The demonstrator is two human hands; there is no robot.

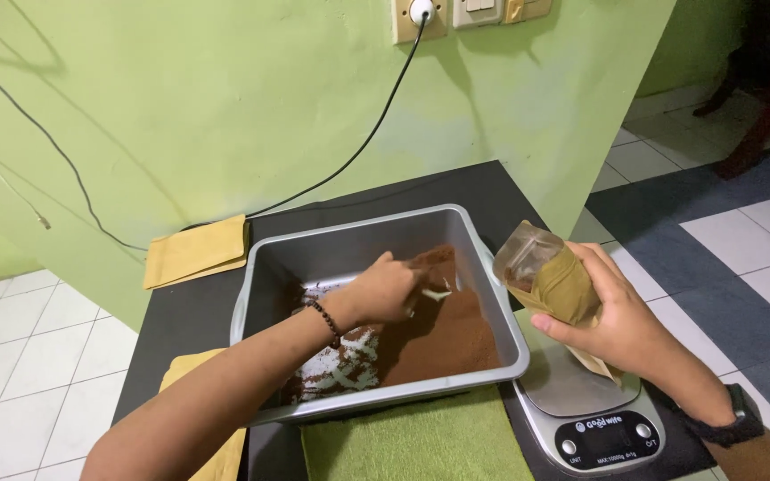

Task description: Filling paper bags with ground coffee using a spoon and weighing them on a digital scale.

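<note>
Over brown powder (443, 343), left hand (389, 289) gripping scoop (434, 292)

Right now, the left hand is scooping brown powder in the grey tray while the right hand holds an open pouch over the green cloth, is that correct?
Not quite. In the head view the right hand holds the open pouch over the kitchen scale, not the green cloth. The rest stands: the left hand scoops brown powder in the grey tray.

Open kraft pouch (556, 283) tilted over scale; white scoop (434, 293) in brown powder (443, 334).
</note>
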